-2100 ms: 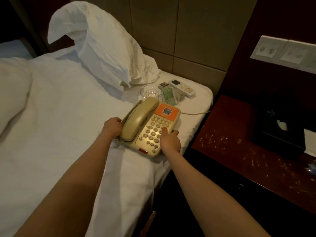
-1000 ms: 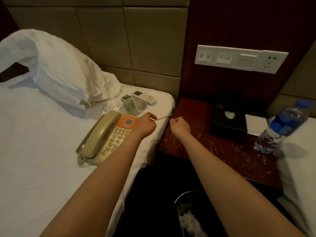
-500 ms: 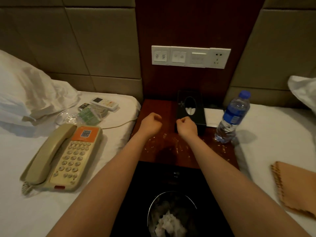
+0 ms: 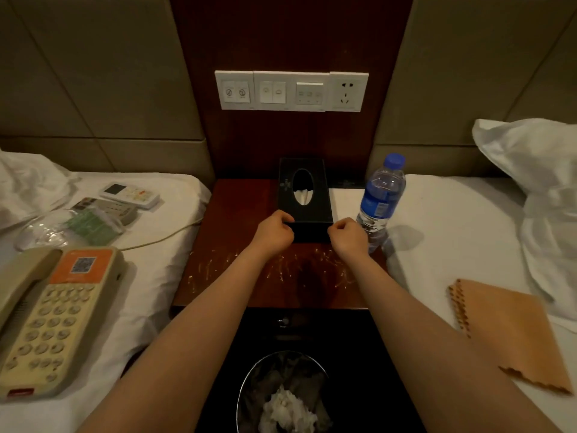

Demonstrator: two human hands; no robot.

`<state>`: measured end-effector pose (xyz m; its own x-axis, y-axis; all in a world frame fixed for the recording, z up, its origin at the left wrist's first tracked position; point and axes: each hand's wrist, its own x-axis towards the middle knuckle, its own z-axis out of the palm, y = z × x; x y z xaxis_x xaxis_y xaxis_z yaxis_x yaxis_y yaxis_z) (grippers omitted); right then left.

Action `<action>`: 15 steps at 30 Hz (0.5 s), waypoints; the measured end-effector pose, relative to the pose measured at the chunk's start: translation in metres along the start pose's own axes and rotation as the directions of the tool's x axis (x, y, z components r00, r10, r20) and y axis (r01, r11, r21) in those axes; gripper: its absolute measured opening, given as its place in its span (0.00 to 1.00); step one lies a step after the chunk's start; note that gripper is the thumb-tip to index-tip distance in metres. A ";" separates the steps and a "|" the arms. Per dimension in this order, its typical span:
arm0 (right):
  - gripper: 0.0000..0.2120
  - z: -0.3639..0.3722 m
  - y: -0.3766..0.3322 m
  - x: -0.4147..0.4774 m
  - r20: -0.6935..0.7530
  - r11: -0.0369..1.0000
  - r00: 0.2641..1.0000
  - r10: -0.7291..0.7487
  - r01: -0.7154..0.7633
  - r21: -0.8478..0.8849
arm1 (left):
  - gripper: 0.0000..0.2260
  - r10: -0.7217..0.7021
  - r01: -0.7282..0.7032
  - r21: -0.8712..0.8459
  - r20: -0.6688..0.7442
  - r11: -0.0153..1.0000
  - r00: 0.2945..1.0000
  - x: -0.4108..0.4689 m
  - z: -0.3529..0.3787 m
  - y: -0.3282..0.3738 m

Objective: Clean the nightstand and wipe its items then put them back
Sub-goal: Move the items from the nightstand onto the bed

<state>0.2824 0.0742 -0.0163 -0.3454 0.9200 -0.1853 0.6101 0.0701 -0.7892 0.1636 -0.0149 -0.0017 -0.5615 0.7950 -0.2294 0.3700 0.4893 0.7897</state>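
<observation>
A black tissue box [image 4: 304,190] stands at the back of the dark red nightstand [image 4: 231,214], whose top is strewn with pale crumbs. My left hand [image 4: 274,233] grips the box's near left corner and my right hand [image 4: 346,236] grips its near right corner. A water bottle [image 4: 379,200] with a blue cap stands at the nightstand's right edge, beside a white paper [image 4: 345,201]. On the left bed lie a beige telephone [image 4: 46,320], two remotes [image 4: 129,192], a green card [image 4: 90,226] and a glass dish [image 4: 40,229]. An orange cloth [image 4: 512,329] lies on the right bed.
A waste bin [image 4: 281,395] with crumpled tissue stands on the floor in front of the nightstand. A switch and socket panel [image 4: 290,90] is on the wall above. The phone cord [image 4: 168,235] runs from the left bed toward the nightstand. Pillows lie on both beds.
My hands left the telephone on the left bed, moved right across the nightstand, and now grip the near corners of the tissue box. My view swung right to face the nightstand.
</observation>
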 end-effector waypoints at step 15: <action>0.36 -0.032 0.047 0.027 -0.253 0.969 0.936 0.245 -0.226 0.103 | 0.22 0.061 -0.068 0.183 0.047 0.981 0.997 0.042 0.042 0.024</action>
<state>0.3246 0.1144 -0.0393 0.0064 0.9757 -0.2189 0.5954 -0.1796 -0.7831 0.1800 0.0448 -0.0157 -0.5025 0.8392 -0.2077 0.5365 0.4911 0.6863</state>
